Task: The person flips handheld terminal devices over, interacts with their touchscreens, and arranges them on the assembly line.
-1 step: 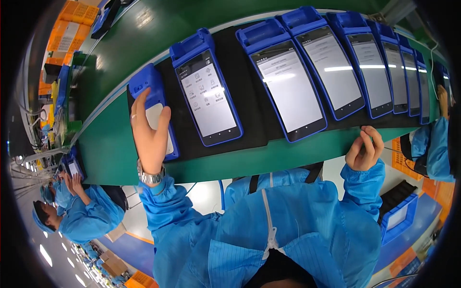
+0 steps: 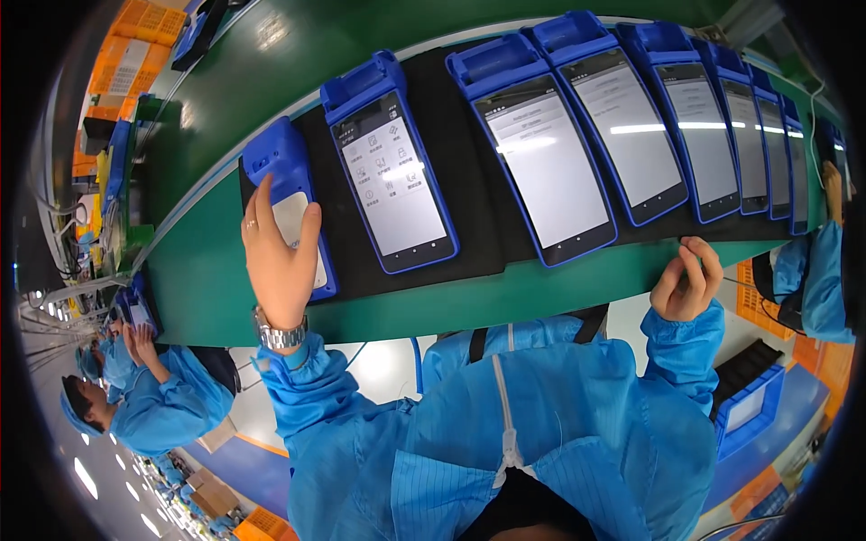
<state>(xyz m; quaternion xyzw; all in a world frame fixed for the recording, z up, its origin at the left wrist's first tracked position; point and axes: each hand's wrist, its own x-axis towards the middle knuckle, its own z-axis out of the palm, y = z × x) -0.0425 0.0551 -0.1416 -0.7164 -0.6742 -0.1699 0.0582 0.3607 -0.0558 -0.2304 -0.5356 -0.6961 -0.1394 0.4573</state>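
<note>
A row of blue handheld payment terminals lies on a black mat [image 2: 469,180]. The leftmost terminal [image 2: 290,212] is face down, its pale back panel showing. Over its left side lies my left hand [image 2: 278,261], fingers stretched and thumb apart; whether the hidden fingertips touch its edge I cannot tell. Beside it, another terminal [image 2: 401,198] faces up with a grid of icons lit on its screen. At the bench's near edge rests my right hand [image 2: 686,281], fingers loosely curled with nothing visible in them, just below the terminals with list screens [image 2: 550,180].
The green bench [image 2: 433,302] runs across in front of me. Orange crates [image 2: 135,68] are stacked at the far left. A blue bin [image 2: 750,410] stands low at the right. Co-workers in blue sit at the left [image 2: 162,406] and right [image 2: 823,279].
My left hand has slid slightly toward me along the face-down terminal. My right hand stays where it was.
</note>
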